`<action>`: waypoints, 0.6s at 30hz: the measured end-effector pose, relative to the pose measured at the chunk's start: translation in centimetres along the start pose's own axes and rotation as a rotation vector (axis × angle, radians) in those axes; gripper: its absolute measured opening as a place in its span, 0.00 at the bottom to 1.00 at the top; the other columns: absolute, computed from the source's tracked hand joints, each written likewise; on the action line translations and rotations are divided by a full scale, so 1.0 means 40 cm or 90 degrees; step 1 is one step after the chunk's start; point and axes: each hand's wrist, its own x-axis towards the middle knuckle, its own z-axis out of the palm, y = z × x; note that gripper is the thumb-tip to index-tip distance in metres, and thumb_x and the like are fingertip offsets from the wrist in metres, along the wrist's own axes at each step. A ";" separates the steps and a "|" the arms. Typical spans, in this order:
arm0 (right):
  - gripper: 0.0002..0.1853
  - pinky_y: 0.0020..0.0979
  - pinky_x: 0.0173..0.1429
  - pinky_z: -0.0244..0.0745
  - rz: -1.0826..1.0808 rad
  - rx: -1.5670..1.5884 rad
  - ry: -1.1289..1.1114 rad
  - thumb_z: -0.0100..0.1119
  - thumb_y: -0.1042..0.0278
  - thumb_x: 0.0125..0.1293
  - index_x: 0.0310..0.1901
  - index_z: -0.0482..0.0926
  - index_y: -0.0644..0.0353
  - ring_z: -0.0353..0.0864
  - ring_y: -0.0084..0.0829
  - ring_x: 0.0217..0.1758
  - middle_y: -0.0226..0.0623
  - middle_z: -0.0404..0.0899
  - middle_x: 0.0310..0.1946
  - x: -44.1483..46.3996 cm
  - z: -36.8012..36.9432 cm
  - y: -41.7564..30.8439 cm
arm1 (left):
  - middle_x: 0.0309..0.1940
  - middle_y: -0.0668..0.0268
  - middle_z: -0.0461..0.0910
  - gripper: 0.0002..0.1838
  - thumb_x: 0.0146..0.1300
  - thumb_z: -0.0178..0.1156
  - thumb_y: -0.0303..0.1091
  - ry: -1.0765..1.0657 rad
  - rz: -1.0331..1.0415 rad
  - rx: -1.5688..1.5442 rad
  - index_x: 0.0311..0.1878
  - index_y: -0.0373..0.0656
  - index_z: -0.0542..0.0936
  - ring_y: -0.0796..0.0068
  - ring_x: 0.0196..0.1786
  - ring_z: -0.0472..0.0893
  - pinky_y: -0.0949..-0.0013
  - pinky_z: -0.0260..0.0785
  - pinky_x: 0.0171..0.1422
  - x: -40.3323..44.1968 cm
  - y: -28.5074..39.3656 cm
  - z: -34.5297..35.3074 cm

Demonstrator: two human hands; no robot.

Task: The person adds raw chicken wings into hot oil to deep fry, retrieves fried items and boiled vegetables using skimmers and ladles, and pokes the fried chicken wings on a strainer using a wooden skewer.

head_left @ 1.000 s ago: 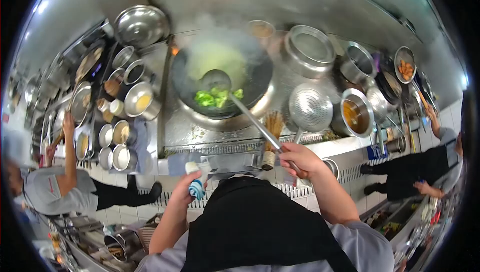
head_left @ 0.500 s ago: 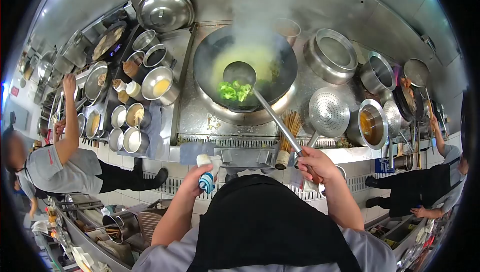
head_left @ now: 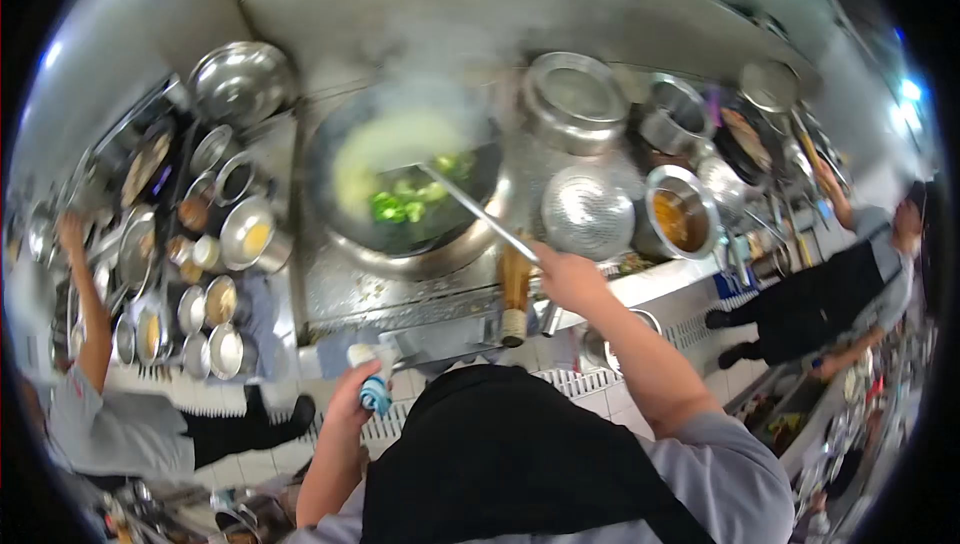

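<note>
My right hand [head_left: 572, 282] is wrapped round the handle end of a long metal ladle [head_left: 478, 211], its arm stretched forward. The ladle's head reaches into a large dark wok [head_left: 462, 232] on the stove, partly blurred by steam. Bright green vegetable pieces [head_left: 398, 208] lie in the wok near that head, with pale yellowish steaming contents behind them. In my left hand [head_left: 350, 399], low in front of the stove edge, is a bunched cloth [head_left: 374, 394], white with blue stripes.
A perforated strainer [head_left: 588, 214] and a bamboo brush [head_left: 514, 296] lie right of the wok. Beyond are a lidded pot [head_left: 576, 104] and a pot of orange liquid [head_left: 682, 216]. Metal bowls [head_left: 250, 234] stand left. One person [head_left: 125, 424] works at left, another [head_left: 830, 289] at right.
The ladle has gone from holding greens above the wok to tipped down in it, and the greens are now spread there. My right arm has extended forward. The whole view has shifted.
</note>
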 end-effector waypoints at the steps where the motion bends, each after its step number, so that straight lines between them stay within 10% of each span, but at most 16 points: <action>1: 0.23 0.53 0.43 0.77 -0.008 -0.014 0.034 0.50 0.66 0.66 0.63 0.67 0.52 0.84 0.55 0.39 0.51 0.83 0.34 0.028 0.012 0.002 | 0.34 0.64 0.81 0.20 0.61 0.67 0.42 0.004 0.005 0.014 0.49 0.39 0.77 0.69 0.32 0.82 0.66 0.78 0.35 0.013 0.006 0.010; 18: 0.15 0.48 0.42 0.75 0.090 0.266 0.184 0.56 0.65 0.63 0.49 0.74 0.62 0.82 0.54 0.37 0.53 0.81 0.31 0.088 -0.014 -0.044 | 0.33 0.63 0.80 0.21 0.61 0.67 0.42 0.077 0.044 -0.090 0.52 0.40 0.75 0.70 0.28 0.80 0.68 0.73 0.29 -0.047 -0.013 -0.106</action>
